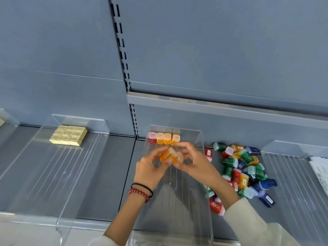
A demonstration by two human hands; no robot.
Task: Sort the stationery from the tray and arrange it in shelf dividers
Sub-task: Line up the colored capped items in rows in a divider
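Both hands meet over the clear acrylic shelf divider (204,139) in the middle of the shelf. My left hand (150,167) and my right hand (190,160) together pinch two small orange sharpeners (167,155) with pale caps, held side by side above the divider floor. At the divider's back stands a row of sharpeners (164,138): one red, then three orange. To the right of the divider a loose pile of sharpeners (245,169) in green, blue, red and orange lies on the shelf.
A second clear divider (99,135) at the left holds a block of yellow erasers (69,135). Another divider (291,148) stands at the far right with white packets (319,173) in it. A grey shelf rail (213,107) runs above.
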